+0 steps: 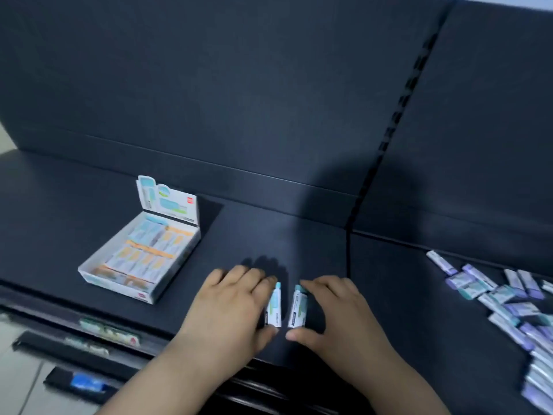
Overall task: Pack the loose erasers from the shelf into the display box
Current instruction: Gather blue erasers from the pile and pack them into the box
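Left hand (230, 307) pinches an eraser (273, 308) and right hand (335, 316) a second eraser (296, 310), end to end between fingers and thumb, probably light, stiff, slick-sleeved; box (116, 287) well left of the fingers

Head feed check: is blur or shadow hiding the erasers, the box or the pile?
Head view: left eraser and right eraser, pinched by the left hand and right hand, read fairly sharp; display box print is soft; the loose pile smears and stretches at the right edge; a broad shadow darkens the shelf behind, hiding nothing.
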The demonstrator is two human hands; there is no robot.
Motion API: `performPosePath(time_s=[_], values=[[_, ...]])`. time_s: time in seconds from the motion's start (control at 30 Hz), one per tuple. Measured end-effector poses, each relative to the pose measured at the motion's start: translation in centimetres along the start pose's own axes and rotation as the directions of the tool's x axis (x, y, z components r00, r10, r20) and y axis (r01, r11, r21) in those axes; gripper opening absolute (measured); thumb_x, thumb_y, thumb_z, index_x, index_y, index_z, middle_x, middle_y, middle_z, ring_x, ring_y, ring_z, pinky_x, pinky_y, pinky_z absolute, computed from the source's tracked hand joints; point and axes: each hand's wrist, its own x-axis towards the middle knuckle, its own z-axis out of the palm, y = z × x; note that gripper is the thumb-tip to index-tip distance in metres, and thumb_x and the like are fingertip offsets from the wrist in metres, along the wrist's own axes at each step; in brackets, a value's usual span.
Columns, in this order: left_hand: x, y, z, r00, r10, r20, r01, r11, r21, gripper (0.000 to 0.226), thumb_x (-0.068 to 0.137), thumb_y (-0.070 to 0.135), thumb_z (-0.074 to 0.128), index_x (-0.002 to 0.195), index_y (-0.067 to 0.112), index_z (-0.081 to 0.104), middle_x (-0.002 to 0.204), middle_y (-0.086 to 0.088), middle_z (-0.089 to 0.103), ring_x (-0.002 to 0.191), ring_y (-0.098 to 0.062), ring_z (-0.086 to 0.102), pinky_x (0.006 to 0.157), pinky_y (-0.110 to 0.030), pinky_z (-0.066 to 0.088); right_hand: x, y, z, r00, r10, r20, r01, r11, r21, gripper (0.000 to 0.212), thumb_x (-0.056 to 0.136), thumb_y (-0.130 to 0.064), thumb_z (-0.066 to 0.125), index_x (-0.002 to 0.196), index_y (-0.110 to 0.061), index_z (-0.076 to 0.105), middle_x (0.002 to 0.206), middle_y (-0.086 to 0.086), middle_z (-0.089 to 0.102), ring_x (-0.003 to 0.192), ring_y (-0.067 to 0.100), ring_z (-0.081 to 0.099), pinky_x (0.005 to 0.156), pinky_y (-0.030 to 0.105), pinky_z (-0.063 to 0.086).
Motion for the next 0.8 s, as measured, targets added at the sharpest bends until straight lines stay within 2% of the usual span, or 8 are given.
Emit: performPosePath(time_s=[0.2,0.37,0.5,0.8], values=[[-1.7,-12.8,-1.4,1.0,-0.005,0.006,0.005,0.999,-0.036,0.061,0.052,0.055,0.059,0.103,0.022,0.069,0.093,0.009,0.066,0.086,-0.014,0.06,0.075,-0.028,0.031,6.9,-9.6,4.1,0.997,0.028,-0.076,-0.026,0.999,0.031,0.075,0.074,-0.06,0.062,0.139,-0.035,0.032,0.127,-0.022,0.034,0.118,-0.001,0.026,0.103,0.016,0.021],[-1.5,-21.2,-1.9,0.997,0.01,0.073,-0.007,0.999,-0.048,0.073,0.037,0.058,0.081,0.102,0.024,0.07,0.095,0.011,0.067,0.088,-0.01,0.058,0.072,-0.025,0.033,10.7,-15.1,6.0,0.993,0.081,-0.082,-0.079,0.996,0.033,0.075,0.077,-0.059,0.06,0.141,-0.036,0.028,0.127,-0.02,0.033,0.118,0.001,0.027,0.102,0.016,0.023],[-0.4,-24.0,-1.9,0.992,0.038,0.117,-0.033,0.998,-0.044,0.072,0.033,0.063,0.08,0.096,0.028,0.071,0.088,0.015,0.067,0.078,-0.009,0.065,0.061,-0.025,0.048,12.2,-17.0,6.2,0.987,0.14,-0.076,-0.138,0.99,0.033,0.072,0.079,-0.055,0.061,0.14,-0.036,0.028,0.128,-0.02,0.034,0.118,0.002,0.028,0.102,0.015,0.023],[1.3,-25.1,-0.5,0.986,0.1,0.136,-0.089,0.992,-0.085,0.074,0.031,0.061,0.082,0.096,0.027,0.071,0.087,0.016,0.067,0.078,-0.007,0.065,0.063,-0.025,0.05,15.7,-17.3,6.6,0.991,0.131,-0.03,-0.134,0.985,-0.109,0.073,0.08,-0.054,0.059,0.142,-0.032,0.027,0.134,-0.014,0.033,0.123,0.009,0.027,0.106,0.024,0.023]])
